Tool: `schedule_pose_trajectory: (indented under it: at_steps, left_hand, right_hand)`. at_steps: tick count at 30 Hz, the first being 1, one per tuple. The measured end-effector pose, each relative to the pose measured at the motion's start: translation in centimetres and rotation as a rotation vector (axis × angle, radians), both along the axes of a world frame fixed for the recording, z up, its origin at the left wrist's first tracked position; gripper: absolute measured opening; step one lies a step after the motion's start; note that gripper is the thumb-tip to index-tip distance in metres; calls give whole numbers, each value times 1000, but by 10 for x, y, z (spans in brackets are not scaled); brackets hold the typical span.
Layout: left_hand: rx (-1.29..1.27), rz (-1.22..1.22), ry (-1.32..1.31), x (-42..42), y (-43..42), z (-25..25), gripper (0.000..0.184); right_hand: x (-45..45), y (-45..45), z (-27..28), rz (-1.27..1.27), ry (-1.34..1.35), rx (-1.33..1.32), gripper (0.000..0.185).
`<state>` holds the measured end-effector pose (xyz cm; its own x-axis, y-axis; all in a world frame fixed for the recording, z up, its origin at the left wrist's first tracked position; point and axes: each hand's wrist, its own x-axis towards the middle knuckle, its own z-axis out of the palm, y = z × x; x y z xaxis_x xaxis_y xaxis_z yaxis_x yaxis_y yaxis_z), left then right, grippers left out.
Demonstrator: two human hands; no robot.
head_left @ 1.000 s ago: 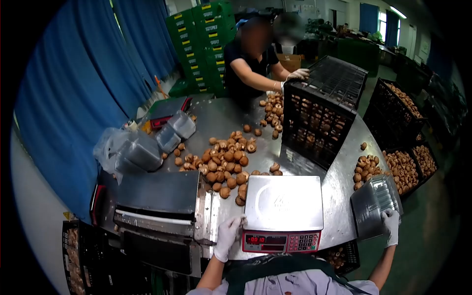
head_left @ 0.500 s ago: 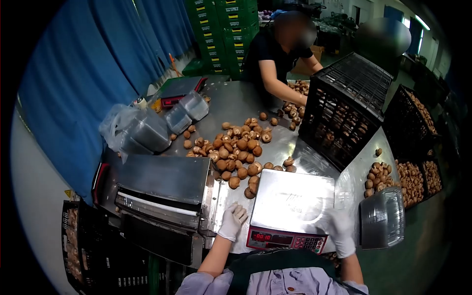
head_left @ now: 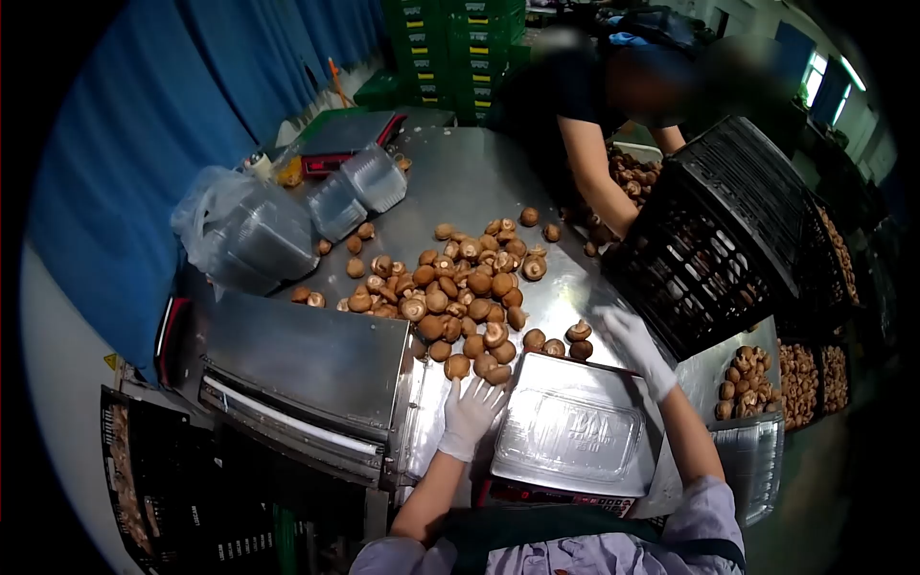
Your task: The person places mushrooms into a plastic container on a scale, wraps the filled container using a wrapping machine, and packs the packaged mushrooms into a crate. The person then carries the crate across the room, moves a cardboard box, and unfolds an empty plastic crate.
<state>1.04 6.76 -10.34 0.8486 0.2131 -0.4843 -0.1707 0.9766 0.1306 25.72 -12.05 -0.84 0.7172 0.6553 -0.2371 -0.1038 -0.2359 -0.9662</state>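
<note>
A clear plastic tray (head_left: pixel 573 431) lies on the platform of the red-edged digital scale (head_left: pixel 556 494) in front of me. My left hand (head_left: pixel 470 419), white-gloved, is open with spread fingers at the near edge of the brown mushroom pile (head_left: pixel 458 287); its fingertips reach the nearest mushrooms. Beyond the scale, my gloved right hand (head_left: pixel 632 347) stretches forward, fingers extended and slightly blurred, holding nothing I can see. It is beside a few loose mushrooms (head_left: pixel 578 332) and close to the tilted black crate (head_left: pixel 704 249).
A metal wrapping machine (head_left: pixel 307 350) stands left of the scale. Stacked clear trays (head_left: pixel 747 460) sit at the right, with bagged trays (head_left: pixel 254 230) at the back left. Across the table, a co-worker's arm (head_left: pixel 599 172) reaches among mushrooms beside the crate.
The clear tray now rests on the scale's platform. My right hand has moved forward from the scale's right side; my left has moved up to the pile, fingers spreading. The crate leans more.
</note>
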Motion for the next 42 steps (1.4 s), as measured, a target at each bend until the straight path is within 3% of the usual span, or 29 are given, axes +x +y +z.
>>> schedule_pose_trajectory:
  at_steps: [1, 2, 3, 5, 7, 9, 11, 13, 15, 16, 17, 20, 24, 27, 29, 31, 32, 33, 35, 36, 37, 42]
  left_hand:
    - [-7, 32, -167, 5, 4, -16, 65]
    - [851, -28, -160, 11, 1, -67, 66]
    - [83, 66, -246, 20, 6, -34, 66]
    - [92, 143, -276, 33, 11, -57, 69]
    - [-41, 197, -199, 49, 14, -28, 74]
    - [-40, 206, -216, 63, 18, -13, 78]
    - [-89, 197, -217, 79, 23, -13, 81]
    - [-159, 207, -318, 90, 25, -11, 83]
    - [-205, 202, -340, 98, 27, -9, 89]
    - [-161, 196, -304, 100, 28, -3, 94]
    - [-172, 201, -297, 102, 29, -5, 94]
    - [-187, 193, -395, 105, 34, -2, 100]
    - [-316, 231, -332, 107, 35, -1, 99]
    - [-210, 185, -268, 107, 38, 2, 97]
    - [-195, 183, -284, 107, 37, 9, 90]
    - [-95, 117, -314, 104, 35, 13, 89]
    - [-101, 134, -311, 103, 34, 14, 83]
    - [-94, 135, -319, 104, 34, 15, 83]
    - [-64, 166, -265, 105, 33, 12, 81]
    - [-107, 172, -227, 105, 33, 16, 82]
    - [-207, 187, -123, 105, 33, 21, 83]
    - [-163, 110, -204, 102, 35, 33, 82]
  right_hand:
    - [14, 18, -8, -51, 275, 185, 45]
    - [33, 34, -18, -62, 231, 112, 53]
    - [54, 52, -41, -149, 203, 69, 59]
    - [78, 86, -56, -234, 151, 35, 66]
    - [118, 117, -111, -291, 269, 181, 73]
    - [129, 147, -117, -262, 254, 239, 77]
    - [109, 178, -89, -228, 324, 238, 78]
    - [111, 206, -113, -65, 187, 278, 78]
    - [67, 220, -41, -34, 460, 218, 61]
    - [65, 231, -51, 60, 456, 297, 56]
    - [65, 227, -56, 74, 387, 196, 39]
    - [51, 228, -44, 244, 247, 5, 34]
    - [51, 216, -36, 362, 321, 24, 45]
    - [56, 213, -41, 395, 194, -76, 47]
    - [50, 209, -29, 394, 237, -194, 52]
    - [15, 204, 24, 300, 156, -265, 42]
    - [33, 203, -24, 344, 226, -235, 43]
    - [25, 199, -11, 366, 270, -140, 47]
    - [39, 197, -50, 451, 108, -283, 48]
    - [32, 195, -47, 478, -154, -277, 47]
    - [28, 189, -43, 515, -102, -342, 46]
    - [11, 171, -28, 368, -201, -448, 46]
